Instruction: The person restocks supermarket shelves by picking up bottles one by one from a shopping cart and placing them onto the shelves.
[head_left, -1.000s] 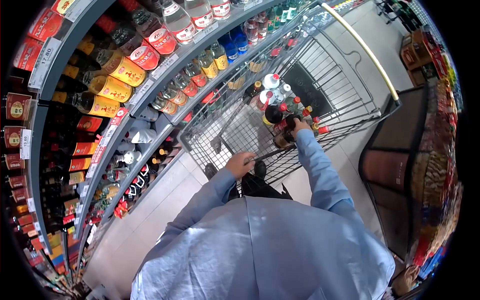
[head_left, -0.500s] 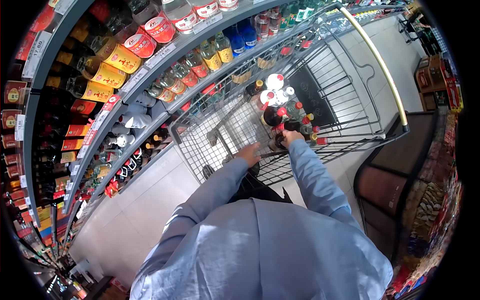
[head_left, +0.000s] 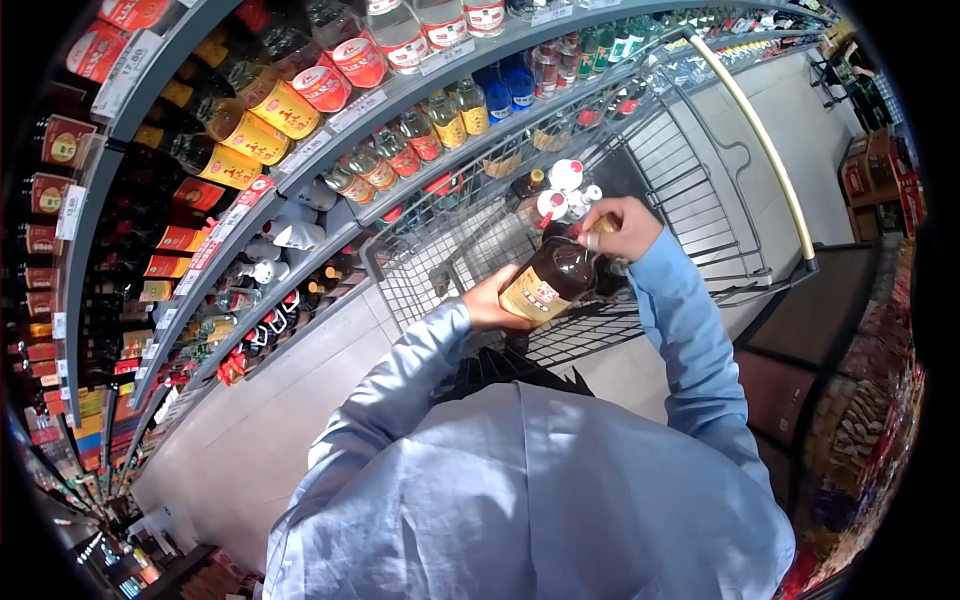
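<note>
A big dark brown bottle (head_left: 570, 268) with a yellow label is held tilted above the shopping cart (head_left: 590, 335). My left hand (head_left: 492, 302) supports it low on the body, by the label. My right hand (head_left: 628, 232) is closed round its top end, near a tan cap; exactly how the fingers grip there is partly hidden. Just beyond the bottle, white-capped bottles (head_left: 567, 176) with red spots stand grouped in the cart. Beside them is a dark bottle with a yellow cap (head_left: 537, 177). The held bottle and my right hand hide other bottles in the cart.
Shelves of bottles (head_left: 420, 130) with price tags curve along the left and far side, close to the cart. The cart's pale handle bar (head_left: 760, 140) is at right. A dark display stand (head_left: 800, 310) with packaged goods stands at the right, on a tiled floor (head_left: 290, 400).
My right hand has lifted the dark brown bottle up from the group in the cart, toward me. My left hand, empty before, has come onto its lower body.
</note>
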